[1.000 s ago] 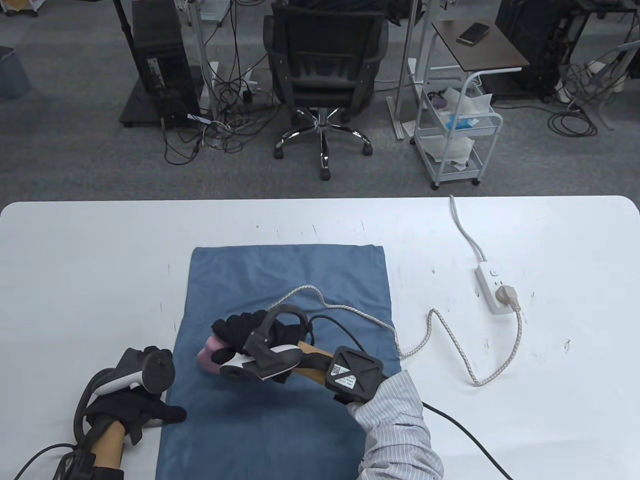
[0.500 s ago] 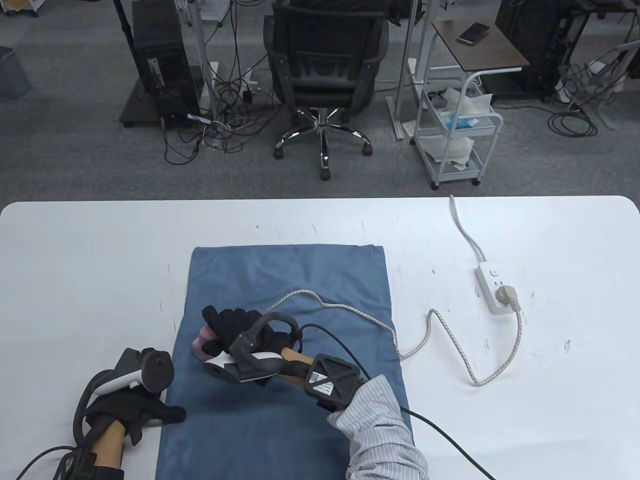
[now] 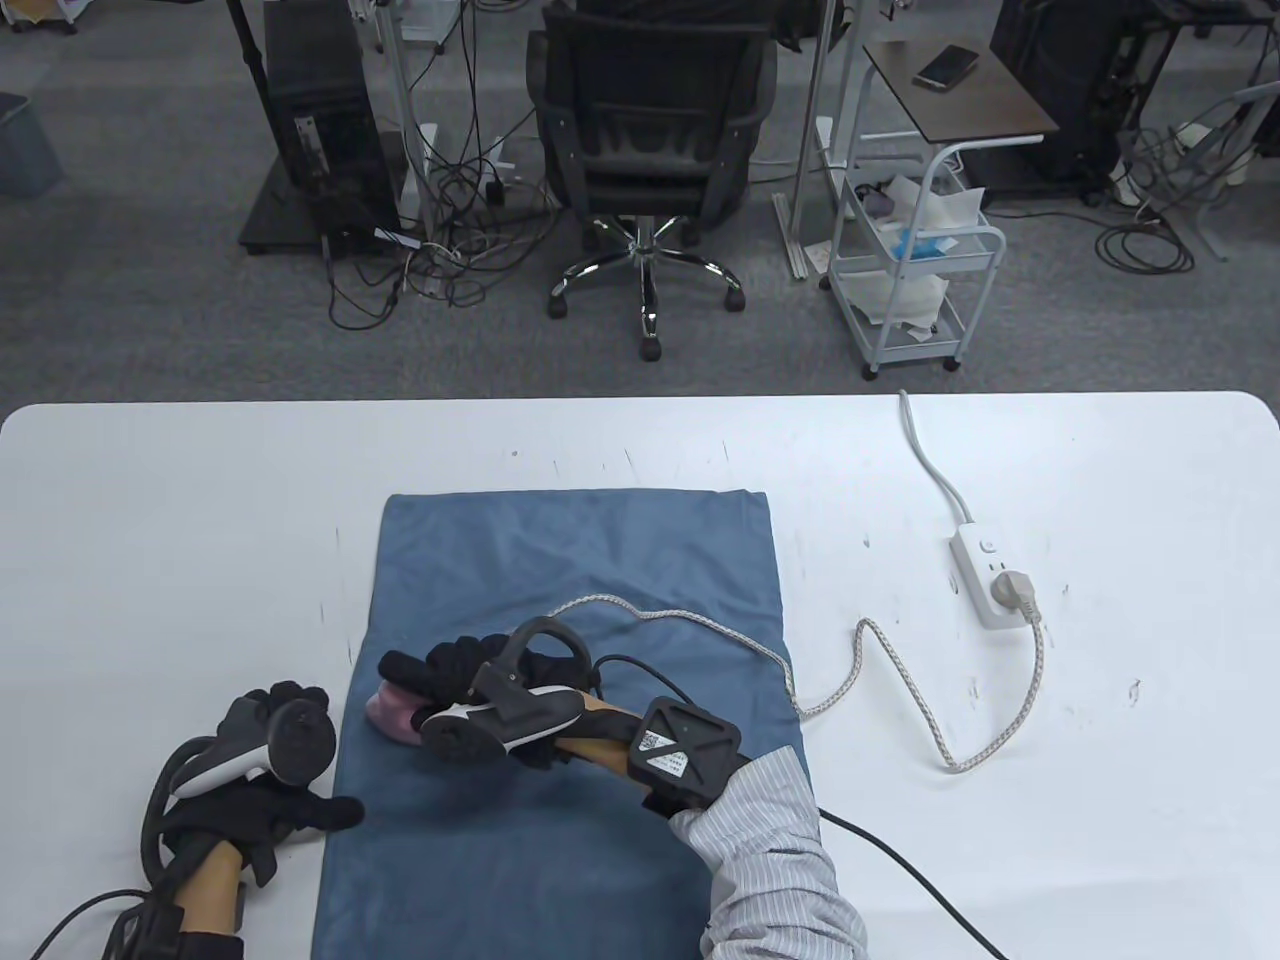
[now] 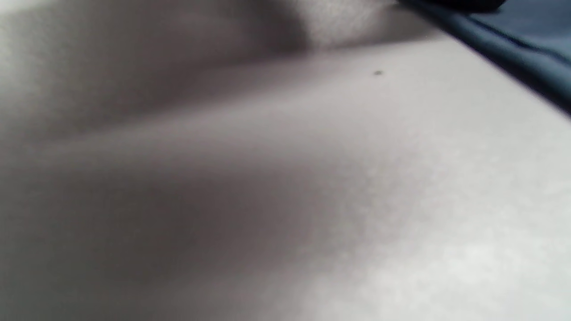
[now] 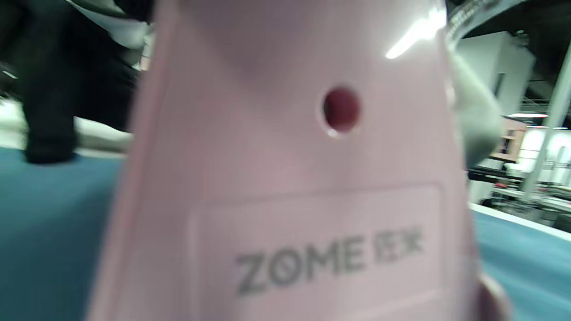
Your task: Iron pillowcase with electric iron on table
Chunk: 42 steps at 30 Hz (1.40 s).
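**Pink iron on the blue pillowcase**

Gripping the pink iron (image 3: pixel 395 712) from above, the right hand (image 3: pixel 480 670) has its gloved fingers wrapped over the body in the table view, and the iron sits on the left part of the blue pillowcase (image 3: pixel 560 840), near its left edge. The pillowcase lies flat on the white table (image 3: pixel 1100 800). The iron's braided cord (image 3: pixel 900 680) runs across the cloth to a plug in the power strip (image 3: pixel 985 575). The left hand (image 3: pixel 250 810) rests on the table with a finger stretched onto the pillowcase's left edge, holding nothing.

The left wrist view shows blurred table surface and a strip of pillowcase (image 4: pixel 526 31) at the upper right.

The right wrist view is filled by the iron (image 5: pixel 290 178), lettered ZOME, with a dark round spot above the lettering.
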Tool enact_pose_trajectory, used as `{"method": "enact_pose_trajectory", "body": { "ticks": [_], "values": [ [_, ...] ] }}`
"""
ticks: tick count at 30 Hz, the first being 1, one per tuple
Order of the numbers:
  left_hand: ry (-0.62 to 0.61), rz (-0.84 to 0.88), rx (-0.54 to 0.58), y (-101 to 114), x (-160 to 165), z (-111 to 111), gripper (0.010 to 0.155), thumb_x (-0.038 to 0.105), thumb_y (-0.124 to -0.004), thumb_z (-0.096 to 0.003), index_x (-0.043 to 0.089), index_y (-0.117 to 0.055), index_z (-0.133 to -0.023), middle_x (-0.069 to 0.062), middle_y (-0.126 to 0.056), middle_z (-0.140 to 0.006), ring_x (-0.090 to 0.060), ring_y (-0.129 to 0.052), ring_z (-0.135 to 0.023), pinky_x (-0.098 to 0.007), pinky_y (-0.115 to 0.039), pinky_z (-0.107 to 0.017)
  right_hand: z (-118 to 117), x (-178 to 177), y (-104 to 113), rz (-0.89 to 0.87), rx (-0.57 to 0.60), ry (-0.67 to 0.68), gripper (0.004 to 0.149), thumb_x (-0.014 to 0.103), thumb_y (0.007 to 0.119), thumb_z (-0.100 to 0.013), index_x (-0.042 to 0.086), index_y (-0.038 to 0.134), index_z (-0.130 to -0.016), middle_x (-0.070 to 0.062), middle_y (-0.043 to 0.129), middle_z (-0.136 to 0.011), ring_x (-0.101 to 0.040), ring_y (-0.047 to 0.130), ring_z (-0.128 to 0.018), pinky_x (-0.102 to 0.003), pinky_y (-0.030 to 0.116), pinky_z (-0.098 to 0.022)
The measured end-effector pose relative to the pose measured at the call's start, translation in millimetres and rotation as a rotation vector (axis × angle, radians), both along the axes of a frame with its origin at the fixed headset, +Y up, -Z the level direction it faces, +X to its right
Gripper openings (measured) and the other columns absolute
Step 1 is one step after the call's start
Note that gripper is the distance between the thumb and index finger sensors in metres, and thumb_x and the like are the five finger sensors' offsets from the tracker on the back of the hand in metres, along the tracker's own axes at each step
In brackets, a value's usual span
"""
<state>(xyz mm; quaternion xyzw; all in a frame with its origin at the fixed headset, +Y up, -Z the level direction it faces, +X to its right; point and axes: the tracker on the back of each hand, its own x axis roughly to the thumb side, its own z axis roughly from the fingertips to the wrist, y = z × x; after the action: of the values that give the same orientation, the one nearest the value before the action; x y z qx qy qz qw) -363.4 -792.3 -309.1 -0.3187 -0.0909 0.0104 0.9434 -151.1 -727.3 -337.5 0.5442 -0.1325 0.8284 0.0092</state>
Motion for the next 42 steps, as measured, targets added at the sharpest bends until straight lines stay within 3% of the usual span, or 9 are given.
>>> {"method": "enact_pose_trajectory", "body": {
  "ticks": [5, 11, 16, 19, 20, 24, 31, 38, 42],
  "values": [
    [-0.005, 0.008, -0.008, 1, 1, 0, 0.116, 0.066, -0.06, -0.0444, 0.002, 0.015, -0.104, -0.034, 0.017, -0.105, -0.062, 0.008, -0.092, -0.066, -0.01, -0.067, 9, -10, -7, -0.026, -0.042, 0.056, 0.06, 0.043, 0.056, -0.055, 0.018, 0.045, -0.109, -0.009, 0.087, -0.08, -0.018, 0.093, -0.048, -0.036, 0.084, -0.043],
    [0.005, 0.012, -0.035, 1, 1, 0, 0.117, 0.065, -0.063, -0.043, 0.002, 0.014, -0.105, -0.034, 0.017, -0.105, -0.062, 0.008, -0.092, -0.066, -0.01, -0.067, -15, -15, -13, -0.036, 0.071, -0.183, 0.06, 0.043, 0.054, -0.057, 0.016, 0.046, -0.109, -0.01, 0.087, -0.081, -0.018, 0.093, -0.048, -0.036, 0.083, -0.043],
    [0.02, 0.025, -0.061, 0, 0, 0, 0.117, 0.066, -0.062, -0.043, 0.002, 0.014, -0.105, -0.034, 0.017, -0.105, -0.062, 0.008, -0.092, -0.066, -0.01, -0.067, -37, -11, -10, -0.028, 0.012, -0.291, 0.061, 0.042, 0.054, -0.057, 0.013, 0.046, -0.11, -0.011, 0.087, -0.081, -0.019, 0.092, -0.048, -0.036, 0.083, -0.042],
    [-0.014, 0.01, -0.064, 3, 3, 1, 0.112, 0.066, -0.059, -0.0491, 0.003, 0.015, -0.105, -0.033, 0.02, -0.106, -0.061, 0.01, -0.093, -0.066, -0.008, -0.068, -26, -6, -9, -0.049, -0.062, -0.219, 0.062, 0.041, 0.055, -0.057, 0.012, 0.046, -0.11, -0.012, 0.087, -0.08, -0.019, 0.092, -0.047, -0.037, 0.083, -0.042],
    [-0.034, 0.041, -0.016, 5, 6, 1, 0.108, 0.066, -0.054, -0.0514, 0.004, 0.014, -0.107, -0.032, 0.016, -0.108, -0.06, 0.008, -0.095, -0.066, -0.008, -0.068, -19, -4, -8, -0.054, -0.073, -0.189, 0.061, 0.041, 0.055, -0.057, 0.012, 0.046, -0.11, -0.012, 0.086, -0.08, -0.019, 0.092, -0.047, -0.037, 0.083, -0.042],
    [-0.034, 0.166, 0.023, 7, 23, -5, 0.103, 0.067, -0.051, -0.0507, 0.007, 0.005, -0.111, -0.026, 0.01, -0.114, -0.055, 0.007, -0.1, -0.063, -0.005, -0.069, -8, -3, -9, -0.042, -0.015, -0.197, 0.062, 0.042, 0.056, -0.057, 0.012, 0.047, -0.11, -0.012, 0.088, -0.079, -0.018, 0.092, -0.046, -0.036, 0.084, -0.041],
    [-0.065, 0.091, 0.021, -3, 29, -9, 0.1, 0.063, -0.056, -0.0518, 0.008, 0.001, -0.112, -0.025, 0.005, -0.116, -0.054, 0.001, -0.103, -0.061, -0.007, -0.069, -12, -1, -11, -0.05, -0.018, -0.295, 0.063, 0.041, 0.057, -0.057, 0.01, 0.047, -0.111, -0.013, 0.087, -0.079, -0.019, 0.092, -0.045, -0.037, 0.083, -0.04],
    [-0.078, -0.006, 0.002, -1, 33, -10, 0.101, 0.067, -0.052, -0.0502, 0.01, 0.003, -0.113, -0.023, 0.006, -0.116, -0.052, 0.001, -0.104, -0.061, -0.006, -0.069, -32, 11, -12, -0.005, 0.029, -0.432, 0.063, 0.041, 0.056, -0.058, 0.008, 0.044, -0.111, -0.013, 0.087, -0.079, -0.019, 0.091, -0.045, -0.037, 0.083, -0.04],
    [-0.073, -0.019, -0.006, 0, 33, -10, 0.101, 0.068, -0.052, -0.0498, 0.011, 0.003, -0.113, -0.022, 0.006, -0.116, -0.052, 0.001, -0.104, -0.061, -0.006, -0.069, -41, 20, -9, 0.017, -0.04, -0.471, 0.065, 0.042, 0.057, -0.057, 0.009, 0.042, -0.112, -0.012, 0.086, -0.078, -0.018, 0.091, -0.045, -0.037, 0.083, -0.04]
  ]
}}
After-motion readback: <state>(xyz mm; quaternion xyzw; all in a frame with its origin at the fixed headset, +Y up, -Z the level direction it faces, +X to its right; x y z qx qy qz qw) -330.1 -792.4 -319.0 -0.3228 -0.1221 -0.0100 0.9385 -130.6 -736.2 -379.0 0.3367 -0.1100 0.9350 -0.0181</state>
